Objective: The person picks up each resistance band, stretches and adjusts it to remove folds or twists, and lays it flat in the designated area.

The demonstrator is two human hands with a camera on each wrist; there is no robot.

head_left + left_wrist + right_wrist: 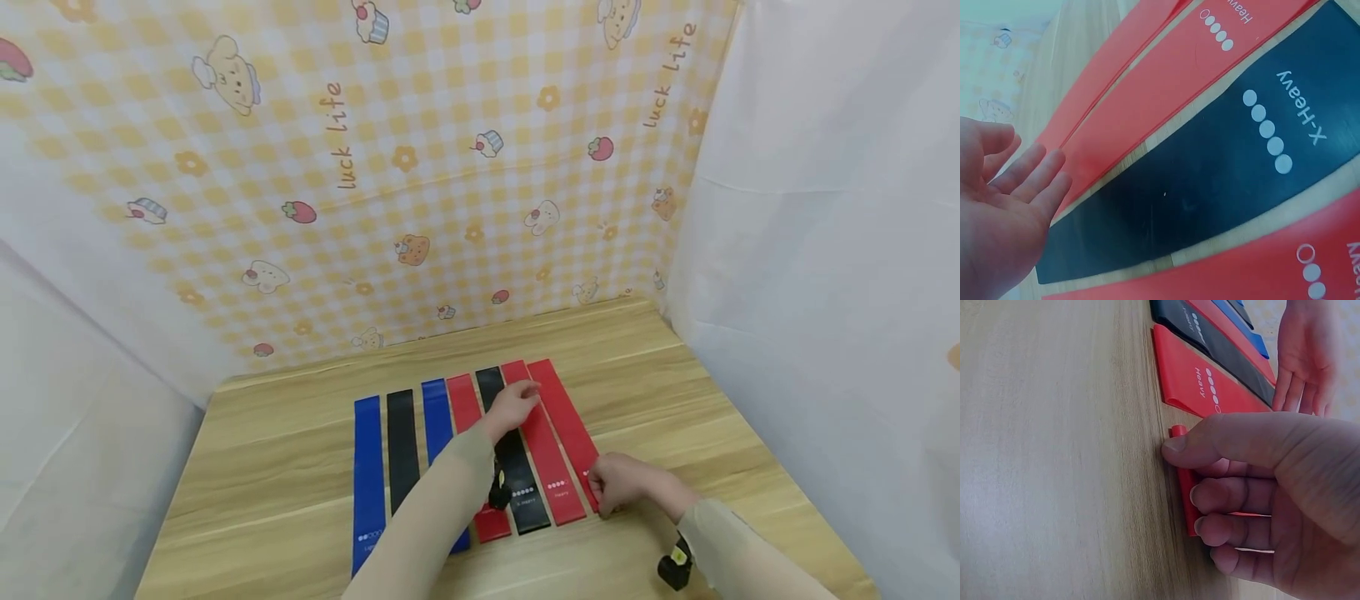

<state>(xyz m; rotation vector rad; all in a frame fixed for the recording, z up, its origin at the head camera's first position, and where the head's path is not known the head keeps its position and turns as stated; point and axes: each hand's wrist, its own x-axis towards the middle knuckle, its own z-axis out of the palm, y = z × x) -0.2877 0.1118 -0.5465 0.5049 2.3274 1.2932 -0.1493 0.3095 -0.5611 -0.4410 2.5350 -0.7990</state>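
Flat loop resistance bands lie side by side on a wooden table. My right hand (619, 482) pinches the near end of the outermost right red resistance band (562, 408); in the right wrist view thumb and curled fingers are at that red end (1187, 494). Over the far part of the two right-hand red bands is my left hand (513, 406), its fingers loosely extended and holding nothing. Beside that band lies another red band (557, 462) marked Heavy, then a black band (1210, 169) marked X-Heavy. Whether the left fingertips touch a band, I cannot tell.
Farther left lie a red band (463, 400), a blue band (437, 417), a black band (402, 450) and another blue band (368, 467). My left forearm covers parts of several. A checked cloth (405, 200) hangs behind the wooden table (255, 467), with white cloth (825, 208) on the right.
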